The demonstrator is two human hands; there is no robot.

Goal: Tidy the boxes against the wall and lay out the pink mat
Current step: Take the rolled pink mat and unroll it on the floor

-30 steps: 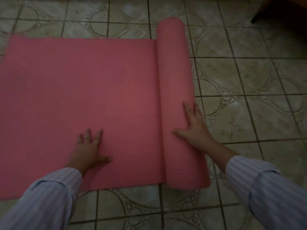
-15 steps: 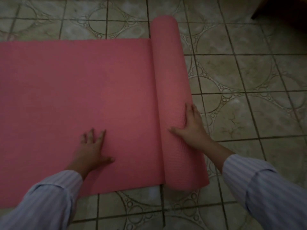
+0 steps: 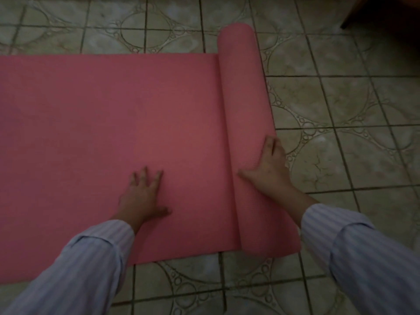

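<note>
The pink mat point(image 3: 109, 137) lies partly unrolled on the tiled floor, its flat part spreading to the left edge of the view. Its remaining roll point(image 3: 243, 92) runs from the far side to the near side along the flat part's right end. My left hand point(image 3: 144, 196) presses flat on the unrolled part near the front edge, fingers spread. My right hand point(image 3: 268, 169) rests on top of the roll with straight fingers laid over its right side and the thumb on its left side. No boxes are in view.
Patterned beige floor tiles point(image 3: 341, 155) extend to the right of the roll and along the far and near sides. A dark piece of furniture point(image 3: 386, 17) stands at the top right corner.
The roll has shifted a little to the right under my right hand, so slightly more mat lies flat. My left hand stays pressed on the flat part.
</note>
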